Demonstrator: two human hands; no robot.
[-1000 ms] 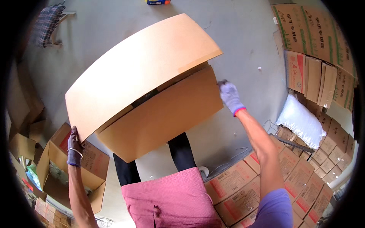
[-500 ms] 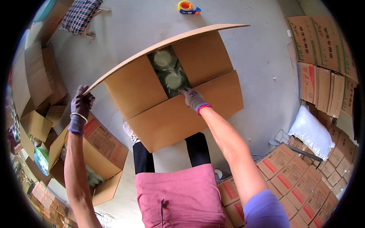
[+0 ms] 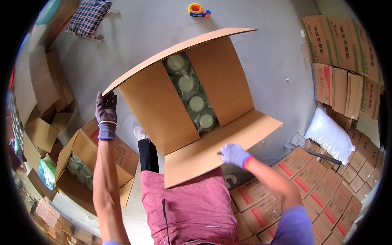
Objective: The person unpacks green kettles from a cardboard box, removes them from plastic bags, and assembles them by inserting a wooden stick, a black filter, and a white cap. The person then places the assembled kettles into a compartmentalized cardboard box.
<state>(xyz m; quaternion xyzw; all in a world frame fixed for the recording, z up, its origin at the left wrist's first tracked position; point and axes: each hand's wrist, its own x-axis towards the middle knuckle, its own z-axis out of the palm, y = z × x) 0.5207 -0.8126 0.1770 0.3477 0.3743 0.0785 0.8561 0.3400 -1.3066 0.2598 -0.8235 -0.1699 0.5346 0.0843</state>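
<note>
A large brown cardboard box [image 3: 159, 110] stands tilted in front of me, its far and near flaps raised outward. Between its two inner side flaps a row of several round, pale-green tops [image 3: 197, 103] shows, wrapped in clear plastic; what lies under the side flaps is hidden. My left hand [image 3: 107, 109], in a dark-palmed glove, is open, fingers stretched upward against the left corner of the far flap [image 3: 175, 45]. At the edge of the near flap [image 3: 196, 161], my gloved right hand [image 3: 234, 155] is closed on the cardboard, fingertips partly hidden.
Left of my left forearm sits an open box [image 3: 75, 179] with plastic-wrapped items. Stacked printed cartons [image 3: 306, 183] fill the lower right, below a white stuffed sack [image 3: 330, 135]. Flattened boxes [image 3: 339, 45] lean at right. A tape dispenser [image 3: 198, 11] lies on the far floor.
The near flap has swung open toward me with my right hand, uncovering more round tops. My left hand has moved right and its fingers have straightened beside the far flap's corner.
</note>
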